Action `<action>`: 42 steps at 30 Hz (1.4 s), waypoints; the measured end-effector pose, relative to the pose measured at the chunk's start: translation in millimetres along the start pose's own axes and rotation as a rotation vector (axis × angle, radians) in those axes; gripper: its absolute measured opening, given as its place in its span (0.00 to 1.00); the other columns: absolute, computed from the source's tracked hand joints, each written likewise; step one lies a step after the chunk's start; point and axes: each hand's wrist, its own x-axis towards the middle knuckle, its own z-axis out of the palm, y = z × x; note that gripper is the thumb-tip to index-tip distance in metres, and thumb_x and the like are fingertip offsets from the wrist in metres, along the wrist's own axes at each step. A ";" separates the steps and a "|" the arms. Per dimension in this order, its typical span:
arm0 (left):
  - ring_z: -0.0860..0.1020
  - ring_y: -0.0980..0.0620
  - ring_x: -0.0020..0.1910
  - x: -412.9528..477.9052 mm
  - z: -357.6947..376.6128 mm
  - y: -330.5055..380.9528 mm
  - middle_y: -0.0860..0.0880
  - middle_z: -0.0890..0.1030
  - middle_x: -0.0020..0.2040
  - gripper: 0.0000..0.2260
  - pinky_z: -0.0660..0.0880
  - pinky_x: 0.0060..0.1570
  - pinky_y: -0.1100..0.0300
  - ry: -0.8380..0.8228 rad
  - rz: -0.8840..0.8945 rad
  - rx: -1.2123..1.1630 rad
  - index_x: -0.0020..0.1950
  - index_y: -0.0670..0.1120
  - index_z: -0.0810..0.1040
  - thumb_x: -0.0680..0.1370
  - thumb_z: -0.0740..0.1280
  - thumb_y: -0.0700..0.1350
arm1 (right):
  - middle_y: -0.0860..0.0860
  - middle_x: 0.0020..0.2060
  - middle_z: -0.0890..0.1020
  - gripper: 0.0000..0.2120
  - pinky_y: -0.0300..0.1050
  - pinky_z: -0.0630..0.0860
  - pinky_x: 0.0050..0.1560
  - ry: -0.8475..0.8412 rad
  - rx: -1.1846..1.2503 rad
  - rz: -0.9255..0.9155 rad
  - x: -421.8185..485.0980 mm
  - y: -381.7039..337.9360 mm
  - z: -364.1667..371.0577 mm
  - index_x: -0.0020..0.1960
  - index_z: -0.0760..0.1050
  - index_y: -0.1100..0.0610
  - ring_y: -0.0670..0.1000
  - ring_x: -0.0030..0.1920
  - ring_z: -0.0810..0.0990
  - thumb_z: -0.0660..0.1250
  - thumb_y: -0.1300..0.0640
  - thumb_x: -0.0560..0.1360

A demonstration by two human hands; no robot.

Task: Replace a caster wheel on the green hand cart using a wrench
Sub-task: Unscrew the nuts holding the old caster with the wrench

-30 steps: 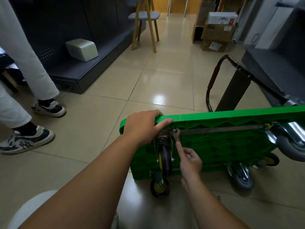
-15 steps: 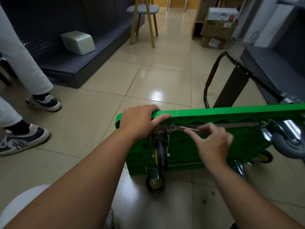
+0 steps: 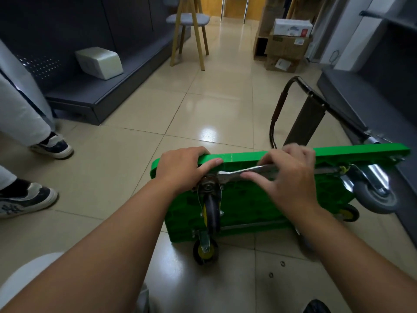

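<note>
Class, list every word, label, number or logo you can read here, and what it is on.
"NY", likely: monogram on the dark-and-white sneaker.
Labels on the brown cardboard boxes: too blurred to read.
Print on the white carton atop them: too blurred.
No other text.

Wrench (image 3: 249,171) handle hidden under right hand (image 3: 293,180), knuckles blurred
</note>
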 end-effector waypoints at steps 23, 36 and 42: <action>0.77 0.53 0.41 0.8 6.5 -3.4 0.56 0.82 0.45 0.29 0.63 0.33 0.56 0.047 0.022 0.050 0.59 0.59 0.79 0.76 0.48 0.74 | 0.54 0.40 0.83 0.15 0.31 0.75 0.36 0.144 1.044 1.118 -82.6 -43.7 139.0 0.47 0.78 0.64 0.43 0.37 0.81 0.76 0.53 0.73; 0.75 0.54 0.39 1.1 2.5 -0.8 0.57 0.80 0.44 0.28 0.61 0.31 0.58 0.031 0.013 0.035 0.61 0.60 0.78 0.77 0.49 0.74 | 0.50 0.40 0.79 0.21 0.53 0.66 0.53 0.090 -0.040 0.021 -2.2 12.0 33.4 0.43 0.78 0.55 0.52 0.47 0.70 0.74 0.38 0.66; 0.76 0.53 0.40 1.5 3.6 -1.3 0.57 0.79 0.42 0.29 0.65 0.33 0.57 0.030 0.004 0.021 0.61 0.60 0.78 0.76 0.49 0.75 | 0.52 0.39 0.81 0.20 0.52 0.63 0.57 0.052 -0.409 -0.523 37.3 -6.3 3.0 0.44 0.76 0.56 0.57 0.48 0.77 0.78 0.43 0.66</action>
